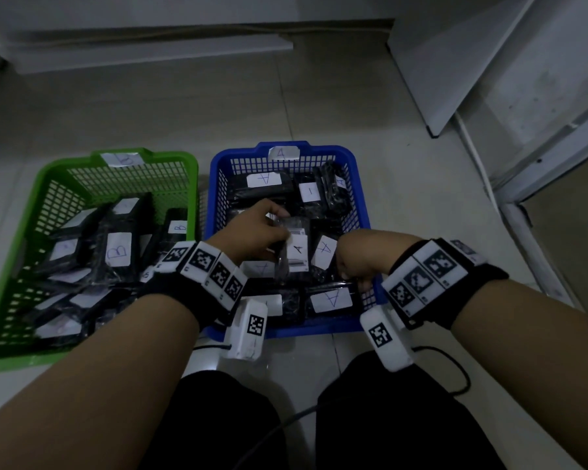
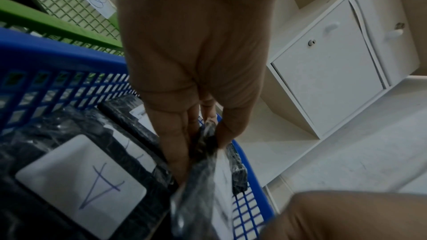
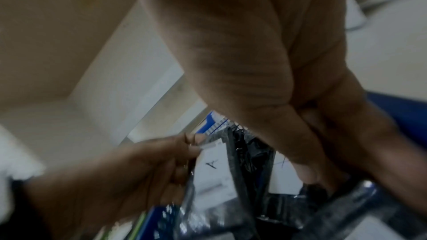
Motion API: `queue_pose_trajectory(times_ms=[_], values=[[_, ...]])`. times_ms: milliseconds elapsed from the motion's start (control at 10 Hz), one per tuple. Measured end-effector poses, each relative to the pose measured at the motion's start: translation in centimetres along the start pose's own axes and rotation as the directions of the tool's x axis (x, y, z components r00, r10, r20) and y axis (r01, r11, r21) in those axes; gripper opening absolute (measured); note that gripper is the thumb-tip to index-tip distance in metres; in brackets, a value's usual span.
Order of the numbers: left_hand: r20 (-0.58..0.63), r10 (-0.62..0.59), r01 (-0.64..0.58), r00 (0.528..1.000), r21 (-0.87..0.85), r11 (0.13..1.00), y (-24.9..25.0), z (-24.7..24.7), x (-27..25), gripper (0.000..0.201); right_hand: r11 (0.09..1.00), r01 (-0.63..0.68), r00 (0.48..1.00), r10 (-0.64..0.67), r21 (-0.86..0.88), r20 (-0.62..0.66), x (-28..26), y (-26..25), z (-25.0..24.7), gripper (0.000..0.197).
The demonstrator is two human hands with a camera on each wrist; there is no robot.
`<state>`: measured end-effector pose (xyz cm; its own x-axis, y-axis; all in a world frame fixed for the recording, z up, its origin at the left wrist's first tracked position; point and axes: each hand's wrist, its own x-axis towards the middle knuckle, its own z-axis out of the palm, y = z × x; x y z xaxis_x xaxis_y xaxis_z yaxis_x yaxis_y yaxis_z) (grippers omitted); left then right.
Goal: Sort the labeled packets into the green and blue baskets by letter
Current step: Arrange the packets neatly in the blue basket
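A green basket (image 1: 65, 162) marked B stands on the floor at the left and holds black packets with B labels. Beside it, a blue basket (image 1: 319, 152) marked A holds several black packets with A labels. My left hand (image 1: 279, 232) hovers over the blue basket's middle and pinches the top of a black packet labelled A (image 1: 296, 249), which hangs upright. My right hand (image 1: 353, 276) is curled down at the basket's near right. In the blurred right wrist view its fingertips (image 3: 309, 176) pinch the edge of another black packet (image 3: 323, 200) lying there.
A white cabinet (image 2: 328, 72) with doors stands beyond the baskets, and a white board (image 1: 489, 62) leans at the right. A black cable (image 1: 455, 374) trails on the tiled floor by my knees (image 1: 218, 429). The green basket's rim (image 2: 46, 23) touches the blue one (image 2: 57, 50).
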<state>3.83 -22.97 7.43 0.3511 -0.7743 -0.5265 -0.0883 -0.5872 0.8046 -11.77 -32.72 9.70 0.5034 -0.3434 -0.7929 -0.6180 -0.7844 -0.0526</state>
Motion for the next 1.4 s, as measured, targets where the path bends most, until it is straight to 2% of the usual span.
queue_pose_trajectory(times_ms=[100,200,300,400,600,700,800,900,1000,1200,1300,1400], values=[[-0.029,0.01,-0.011,1.0,-0.059,0.998,0.0,0.6,0.2,0.023,0.993,0.041,0.998,-0.036,-0.115,0.043,0.7,-0.4,0.0,0.033],[-0.085,0.009,-0.016,0.996,-0.077,0.997,-0.2,0.7,0.5,0.025,0.985,0.062,0.998,-0.061,-0.159,0.008,1.1,-0.5,0.6,0.035],[-0.146,0.008,-0.021,0.989,-0.09,0.996,-0.6,0.3,0.9,0.023,0.994,0.052,0.998,-0.055,-0.092,-0.041,1.5,-0.5,0.8,0.035],[-0.167,0.032,-0.038,0.985,-0.036,0.999,-0.8,-0.1,1.0,0.02,0.996,0.044,0.999,-0.046,-0.08,-0.02,1.5,-0.5,0.7,0.032],[-0.203,0.052,-0.056,0.978,-0.012,0.998,-0.9,-0.7,1.2,0.02,0.997,0.075,0.993,-0.078,-0.03,-0.093,0.8,-0.1,0.9,0.026],[-0.215,0.052,-0.057,0.975,-0.018,0.998,-1.3,-0.8,1.4,0.022,0.997,0.053,0.995,-0.049,0.055,-0.083,1.2,-0.1,1.6,0.026],[-0.215,0.047,-0.05,0.975,-0.008,0.999,-1.5,-0.9,1.4,0.022,0.997,0.052,0.99,-0.044,0.055,-0.137,1.7,-0.4,1.0,0.025],[-0.236,0.052,-0.056,0.97,-0.008,0.998,-1.8,-1.2,1.5,0.02,0.991,0.092,0.948,-0.116,-0.096,-0.297,2.7,-0.4,0.1,0.037],[-0.251,0.054,-0.061,0.966,-0.021,0.998,-2.0,-1.4,1.4,0.02,0.973,0.089,0.956,-0.143,-0.213,-0.256,3.3,-0.5,0.2,0.055],[-0.312,0.088,-0.095,0.946,-0.007,0.995,-2.5,-2.5,1.3,0.022,0.968,0.113,0.934,-0.181,-0.225,-0.308,2.9,-0.8,0.1,0.032],[-0.34,0.093,-0.108,0.936,-0.026,0.994,-2.5,-2.8,1.6,0.019,0.971,0.171,0.886,-0.226,-0.169,-0.404,2.4,0.1,-1.3,0.017],[-0.352,0.083,-0.114,0.932,-0.069,0.991,-2.4,-2.9,1.6,0.016,0.978,0.209,0.872,-0.187,-0.001,-0.452,1.7,0.6,-2.3,0.022]])
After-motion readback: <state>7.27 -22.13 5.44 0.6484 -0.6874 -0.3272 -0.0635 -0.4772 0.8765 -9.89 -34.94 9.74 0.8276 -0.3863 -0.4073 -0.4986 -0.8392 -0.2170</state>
